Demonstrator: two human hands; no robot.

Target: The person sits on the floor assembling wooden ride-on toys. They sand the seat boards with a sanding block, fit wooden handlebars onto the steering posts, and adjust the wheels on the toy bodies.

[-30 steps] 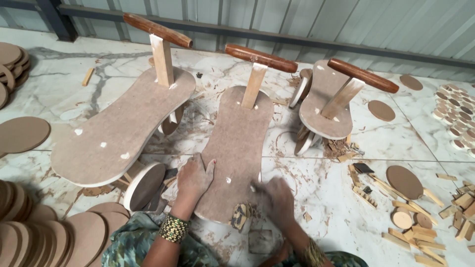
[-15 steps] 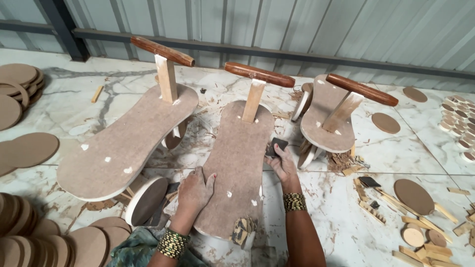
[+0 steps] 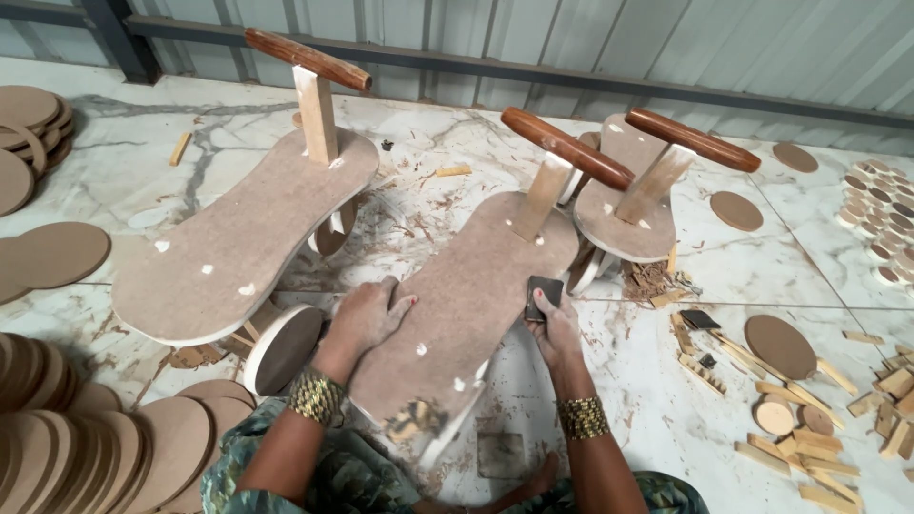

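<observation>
1. Marble floor [image 3: 666, 409] with brown smears runs up to a corrugated metal wall [image 3: 666, 38] at 12 o'clock.
2. Right hand [image 3: 555, 328]: fingers pinched around a small dark sanding pad [image 3: 543, 297], pressing it against the right edge of the middle board [image 3: 466, 295].
3. Left hand [image 3: 367, 319]: fingers together and laid flat, gripping nothing, palm on the left edge of the same board, at 9 o'clock from the right hand.
4. Middle board is a long fibreboard seat with white filler spots, tilted from 7 o'clock up to 1 o'clock, lying between the two hands; a wooden post with a dark handle [image 3: 566, 148] rises from its far end.
5. Both wrists wear gold bangles [image 3: 316, 397].
6. At 10 o'clock lies a larger seat [image 3: 238, 247] of the same kind, a wheel [image 3: 284, 347] under its near end.
7. At 1 o'clock stands a third seat [image 3: 619, 205], its handle just beside the middle one's.
8. At 4 o'clock lie wood offcuts [image 3: 809, 457] and small discs [image 3: 779, 345].
9. At 8 o'clock, round discs are stacked [image 3: 76, 447].
</observation>
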